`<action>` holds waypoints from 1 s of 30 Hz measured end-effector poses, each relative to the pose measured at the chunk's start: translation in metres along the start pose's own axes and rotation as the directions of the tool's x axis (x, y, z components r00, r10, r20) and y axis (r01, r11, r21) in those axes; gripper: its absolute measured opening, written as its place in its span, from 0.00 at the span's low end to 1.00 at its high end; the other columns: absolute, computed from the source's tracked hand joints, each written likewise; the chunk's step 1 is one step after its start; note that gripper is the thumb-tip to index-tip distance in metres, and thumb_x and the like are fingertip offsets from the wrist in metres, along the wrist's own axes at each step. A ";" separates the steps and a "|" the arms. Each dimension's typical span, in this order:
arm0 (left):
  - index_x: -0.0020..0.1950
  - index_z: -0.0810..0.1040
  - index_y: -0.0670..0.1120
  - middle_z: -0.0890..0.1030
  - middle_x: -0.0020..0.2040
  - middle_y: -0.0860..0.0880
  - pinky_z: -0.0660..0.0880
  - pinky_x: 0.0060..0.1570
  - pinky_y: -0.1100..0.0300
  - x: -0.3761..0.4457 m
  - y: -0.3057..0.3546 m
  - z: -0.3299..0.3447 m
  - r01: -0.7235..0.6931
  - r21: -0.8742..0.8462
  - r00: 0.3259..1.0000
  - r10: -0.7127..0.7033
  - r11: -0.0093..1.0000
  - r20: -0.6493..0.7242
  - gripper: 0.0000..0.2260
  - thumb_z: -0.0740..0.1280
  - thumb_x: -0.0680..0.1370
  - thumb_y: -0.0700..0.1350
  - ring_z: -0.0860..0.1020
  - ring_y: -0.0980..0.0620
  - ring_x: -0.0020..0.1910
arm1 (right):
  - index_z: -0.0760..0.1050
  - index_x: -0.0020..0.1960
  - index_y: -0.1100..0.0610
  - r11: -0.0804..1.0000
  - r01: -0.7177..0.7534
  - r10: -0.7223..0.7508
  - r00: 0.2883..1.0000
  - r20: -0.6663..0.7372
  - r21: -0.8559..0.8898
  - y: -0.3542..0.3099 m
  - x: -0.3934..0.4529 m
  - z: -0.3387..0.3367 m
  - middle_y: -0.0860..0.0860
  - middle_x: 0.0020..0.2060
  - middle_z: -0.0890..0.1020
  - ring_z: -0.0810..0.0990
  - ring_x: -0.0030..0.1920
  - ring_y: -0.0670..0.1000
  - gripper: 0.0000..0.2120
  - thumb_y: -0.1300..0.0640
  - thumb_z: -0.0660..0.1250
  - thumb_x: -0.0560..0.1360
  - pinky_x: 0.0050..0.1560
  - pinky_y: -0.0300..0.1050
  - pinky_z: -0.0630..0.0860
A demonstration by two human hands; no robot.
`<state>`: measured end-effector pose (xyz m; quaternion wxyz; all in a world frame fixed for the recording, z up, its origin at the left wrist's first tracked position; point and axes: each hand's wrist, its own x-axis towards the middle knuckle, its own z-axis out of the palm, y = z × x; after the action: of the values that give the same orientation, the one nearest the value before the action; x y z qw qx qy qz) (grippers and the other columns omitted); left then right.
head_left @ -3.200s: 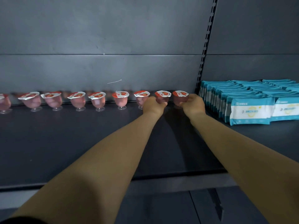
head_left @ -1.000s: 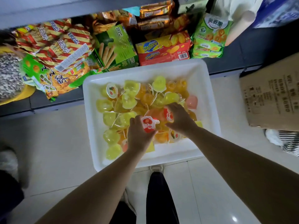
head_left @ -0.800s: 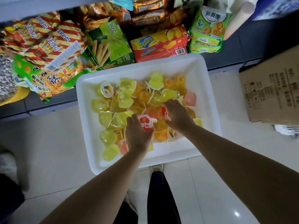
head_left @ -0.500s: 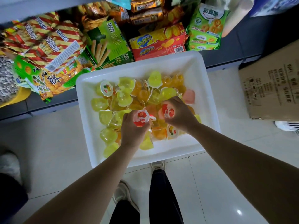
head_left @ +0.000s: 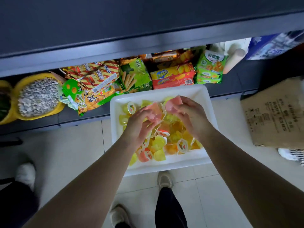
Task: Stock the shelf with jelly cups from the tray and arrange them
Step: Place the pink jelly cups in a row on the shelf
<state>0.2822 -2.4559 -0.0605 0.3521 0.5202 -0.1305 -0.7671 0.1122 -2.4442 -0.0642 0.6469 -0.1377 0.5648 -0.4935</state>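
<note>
A white tray (head_left: pixel 164 167) stands on the floor, filled with several yellow, orange and pink jelly cups (head_left: pixel 158 145). My left hand (head_left: pixel 138 127) grips a pink jelly cup (head_left: pixel 153 111) above the tray. My right hand (head_left: pixel 191 116) grips a second pink jelly cup (head_left: pixel 172 104) just beside it. Both cups are lifted clear of the pile and tilted. The dark shelf (head_left: pixel 131 27) juts out overhead at the top of the view.
Snack packets (head_left: pixel 98 79) and biscuit boxes (head_left: pixel 172 76) fill the low shelf behind the tray. A yellow tub of seeds (head_left: pixel 37 97) sits at the left. A cardboard box (head_left: pixel 276 112) stands to the right. My feet (head_left: pixel 164 180) stand on the tiled floor.
Since the shelf view I turned down to the tray. Both hands dug into the pile, each took a pink cup, and now they are raised higher as the view lifts.
</note>
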 end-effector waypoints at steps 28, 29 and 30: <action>0.55 0.78 0.35 0.81 0.48 0.44 0.77 0.56 0.60 -0.497 0.436 -0.022 -0.757 0.126 0.638 0.683 0.641 0.355 0.09 0.66 0.75 0.35 0.79 0.48 0.49 | 0.79 0.48 0.63 0.725 0.678 -0.650 0.612 0.450 0.125 -0.288 -0.431 0.417 0.52 0.39 0.84 0.83 0.42 0.48 0.09 0.72 0.63 0.73 0.53 0.36 0.76; 0.53 0.79 0.37 0.82 0.46 0.45 0.76 0.57 0.61 -0.509 0.449 -0.022 -0.776 0.131 0.618 0.703 0.616 0.352 0.08 0.67 0.75 0.36 0.80 0.50 0.48 | 0.79 0.47 0.63 0.705 0.698 -0.663 0.589 0.462 0.122 -0.297 -0.440 0.432 0.52 0.38 0.84 0.83 0.41 0.48 0.08 0.71 0.63 0.73 0.52 0.36 0.77; 0.50 0.80 0.40 0.83 0.44 0.48 0.75 0.57 0.62 -0.520 0.462 -0.024 -0.794 0.133 0.597 0.721 0.593 0.350 0.05 0.67 0.75 0.36 0.81 0.52 0.45 | 0.79 0.45 0.63 0.689 0.715 -0.674 0.570 0.469 0.122 -0.304 -0.445 0.446 0.51 0.37 0.84 0.83 0.41 0.47 0.08 0.71 0.64 0.73 0.51 0.35 0.76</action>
<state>0.6000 -2.4317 0.5584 0.5507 0.3518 -0.4911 -0.5760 0.4076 -2.4046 0.5691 0.5129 -0.4917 0.3062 -0.6335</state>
